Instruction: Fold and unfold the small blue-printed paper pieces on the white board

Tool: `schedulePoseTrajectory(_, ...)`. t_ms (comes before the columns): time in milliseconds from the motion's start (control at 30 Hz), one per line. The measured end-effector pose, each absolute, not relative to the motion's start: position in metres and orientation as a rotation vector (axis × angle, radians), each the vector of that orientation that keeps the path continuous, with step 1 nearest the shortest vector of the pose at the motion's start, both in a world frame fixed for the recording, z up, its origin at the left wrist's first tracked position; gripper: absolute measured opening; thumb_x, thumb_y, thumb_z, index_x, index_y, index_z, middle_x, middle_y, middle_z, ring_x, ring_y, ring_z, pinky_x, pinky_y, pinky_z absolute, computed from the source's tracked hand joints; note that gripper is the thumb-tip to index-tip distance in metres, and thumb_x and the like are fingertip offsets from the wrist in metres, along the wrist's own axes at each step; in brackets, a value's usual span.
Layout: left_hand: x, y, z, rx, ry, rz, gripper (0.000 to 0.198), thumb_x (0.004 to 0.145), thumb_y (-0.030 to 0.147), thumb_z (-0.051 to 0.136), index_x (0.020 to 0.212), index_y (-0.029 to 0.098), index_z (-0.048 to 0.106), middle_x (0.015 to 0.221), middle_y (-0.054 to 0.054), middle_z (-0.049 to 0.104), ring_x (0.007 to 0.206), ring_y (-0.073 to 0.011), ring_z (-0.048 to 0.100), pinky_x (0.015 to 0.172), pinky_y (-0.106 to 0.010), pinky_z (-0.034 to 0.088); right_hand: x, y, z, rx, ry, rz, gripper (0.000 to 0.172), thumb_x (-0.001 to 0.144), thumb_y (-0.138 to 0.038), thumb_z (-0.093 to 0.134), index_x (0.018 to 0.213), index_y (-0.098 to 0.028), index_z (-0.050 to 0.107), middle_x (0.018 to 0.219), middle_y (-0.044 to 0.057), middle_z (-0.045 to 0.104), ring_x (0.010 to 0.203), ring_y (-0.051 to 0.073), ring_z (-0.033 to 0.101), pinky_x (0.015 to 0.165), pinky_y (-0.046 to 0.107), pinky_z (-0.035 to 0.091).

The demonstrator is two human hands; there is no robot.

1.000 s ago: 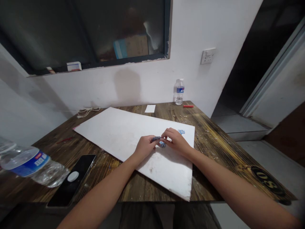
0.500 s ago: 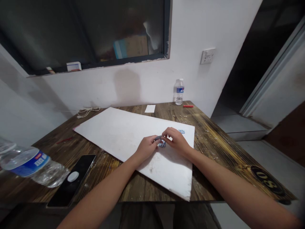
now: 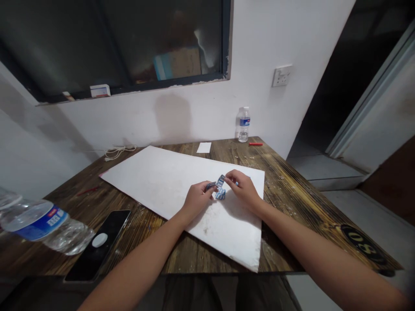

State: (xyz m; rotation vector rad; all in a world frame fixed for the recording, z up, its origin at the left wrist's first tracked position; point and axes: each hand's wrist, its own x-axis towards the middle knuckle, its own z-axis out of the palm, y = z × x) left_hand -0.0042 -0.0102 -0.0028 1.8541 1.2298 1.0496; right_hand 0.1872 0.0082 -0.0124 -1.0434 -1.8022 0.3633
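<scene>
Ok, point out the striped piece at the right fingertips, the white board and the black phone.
Striped piece [image 3: 221,181]: head view, middle of its striped face.
White board [image 3: 168,179]: head view, bare top surface.
Black phone [image 3: 91,259]: head view, lower part.

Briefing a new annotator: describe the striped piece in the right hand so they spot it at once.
On the wooden table lies a large white board. Over its right part, the right hand holds the striped piece. It is raised, unlike the blue-and-white pieces lying just below.
</scene>
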Motion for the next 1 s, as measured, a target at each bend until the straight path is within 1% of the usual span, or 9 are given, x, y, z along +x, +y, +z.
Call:
schedulePoseTrajectory(100, -0.0041, -0.0093, -0.004, 1.796, 1.249, 1.074, 0.029, 0.086, 0.042, 0.057, 0.089, 0.016, 0.07, 0.083, -0.006, 0.072, 0.061, -0.0137, 0.062, 0.058, -0.025, 0.048, 0.189, 0.0105, -0.0133, -1.071, -1.756, 0.419, 0.021, 0.093, -0.036, 0.047, 0.081, -0.021, 0.055, 0.075, 0.003, 0.06, 0.069, 0.018, 0.053, 0.063, 0.029, 0.038)
schedulePoseTrajectory(200, -0.0043, -0.0087, -0.0036, 1.755, 1.253, 1.112, 0.027, 0.085, 0.039, 0.058, 0.092, 0.016, 0.07, 0.085, -0.006, 0.072, 0.059, -0.0123, 0.061, 0.054, -0.024, 0.047, 0.1895, 0.0131, -0.0157, -1.115, -1.79, 0.417, 0.018, 0.093, -0.031, 0.046, 0.079, -0.021, 0.052, 0.075, 0.003, 0.059, 0.071, 0.019, 0.053, 0.064, 0.029, 0.037)
schedulePoseTrajectory(300, -0.0046, -0.0084, -0.0022, 1.734, 1.262, 1.148, 0.027, 0.085, 0.037, 0.057, 0.093, 0.015, 0.069, 0.086, -0.006, 0.071, 0.058, -0.0112, 0.06, 0.051, -0.023, 0.047, 0.1883, 0.0144, -0.0186, -1.178, -1.881, 0.391, 0.02, 0.094, -0.028, 0.045, 0.076, -0.02, 0.05, 0.076, 0.003, 0.058, 0.073, 0.019, 0.052, 0.066, 0.03, 0.036)
schedulePoseTrajectory(400, -0.0044, -0.0085, -0.0006, 1.715, 1.272, 1.161, 0.028, 0.084, 0.038, 0.057, 0.094, 0.015, 0.069, 0.087, -0.007, 0.071, 0.057, -0.0106, 0.059, 0.049, -0.022, 0.046, 0.1866, 0.0137, -0.0202, -1.202, -1.99, 0.352, 0.021, 0.095, -0.026, 0.044, 0.077, -0.02, 0.052, 0.078, 0.004, 0.06, 0.076, 0.019, 0.052, 0.069, 0.03, 0.036)
schedulePoseTrajectory(567, -0.0039, -0.0087, 0.0003, 1.686, 1.279, 1.154, 0.028, 0.083, 0.039, 0.059, 0.091, 0.014, 0.069, 0.085, -0.007, 0.071, 0.056, -0.0106, 0.058, 0.047, -0.021, 0.046, 0.1854, 0.0109, -0.0211, -1.206, -2.144, 0.249, 0.016, 0.091, -0.024, 0.054, 0.076, -0.019, 0.056, 0.08, 0.004, 0.061, 0.077, 0.019, 0.052, 0.07, 0.031, 0.035)
schedulePoseTrajectory(633, -0.0041, -0.0083, -0.0006, 1.682, 1.277, 1.153, 0.028, 0.083, 0.039, 0.059, 0.092, 0.015, 0.069, 0.085, -0.007, 0.071, 0.057, -0.0107, 0.058, 0.047, -0.021, 0.046, 0.186, 0.0106, -0.0216, -1.228, -2.153, 0.204, 0.013, 0.089, -0.024, 0.059, 0.077, -0.019, 0.058, 0.082, 0.004, 0.06, 0.078, 0.02, 0.052, 0.07, 0.031, 0.035)
schedulePoseTrajectory(733, -0.0048, -0.0076, -0.0028, 1.677, 1.274, 1.137, 0.029, 0.082, 0.04, 0.06, 0.093, 0.015, 0.069, 0.085, -0.007, 0.071, 0.057, -0.011, 0.059, 0.048, -0.022, 0.047, 0.1873, 0.0107, -0.0215, -1.234, -2.088, 0.175, 0.004, 0.087, -0.023, 0.062, 0.085, -0.02, 0.06, 0.087, 0.005, 0.06, 0.081, 0.02, 0.053, 0.072, 0.032, 0.037)
schedulePoseTrajectory(867, -0.005, -0.0084, -0.0041, 1.689, 1.265, 1.094, 0.031, 0.082, 0.044, 0.06, 0.089, 0.015, 0.069, 0.082, -0.006, 0.071, 0.056, -0.0114, 0.058, 0.051, -0.023, 0.048, 0.1881, 0.0097, -0.0177, -1.14, -2.021, 0.182, 0.006, 0.09, -0.026, 0.058, 0.087, -0.021, 0.06, 0.084, 0.004, 0.059, 0.082, 0.02, 0.053, 0.074, 0.033, 0.038)
schedulePoseTrajectory(1000, -0.0047, -0.0106, -0.0026, 1.781, 1.234, 1.029, 0.025, 0.083, 0.04, 0.058, 0.083, 0.017, 0.069, 0.079, -0.004, 0.071, 0.058, -0.0125, 0.06, 0.056, -0.025, 0.048, 0.1865, 0.0068, -0.0139, -0.99, -2.061, 0.203, 0.01, 0.092, -0.029, 0.057, 0.088, -0.02, 0.06, 0.086, 0.005, 0.059, 0.082, 0.02, 0.054, 0.075, 0.033, 0.04)
